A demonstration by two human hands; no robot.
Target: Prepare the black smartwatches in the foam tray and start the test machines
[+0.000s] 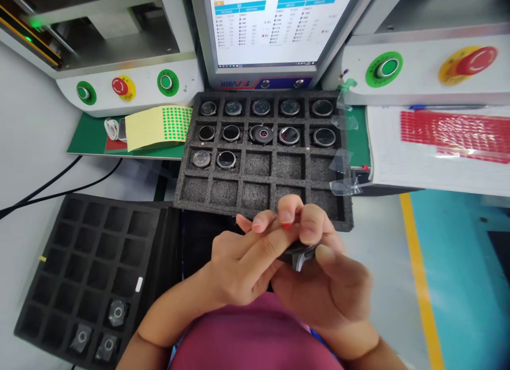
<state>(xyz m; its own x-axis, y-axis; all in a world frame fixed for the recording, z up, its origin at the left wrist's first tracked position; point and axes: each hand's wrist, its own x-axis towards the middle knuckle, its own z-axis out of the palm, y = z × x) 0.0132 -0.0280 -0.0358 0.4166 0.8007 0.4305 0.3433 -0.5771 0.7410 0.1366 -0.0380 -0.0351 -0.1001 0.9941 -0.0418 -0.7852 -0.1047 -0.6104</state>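
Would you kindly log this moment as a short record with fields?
left hand: fingers laid over a small dark part, pressing a red dot
right hand: holds the part from below
foam tray: twelve round watch bodies in its far three rows; near row bare
second tray: lower left, three parts in its near corner
sticker sheet: green dots, left of the foam tray
monitor: on

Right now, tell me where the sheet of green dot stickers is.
In the head view, the sheet of green dot stickers lies upper left on the green mat, just left of the foam tray holding round parts.
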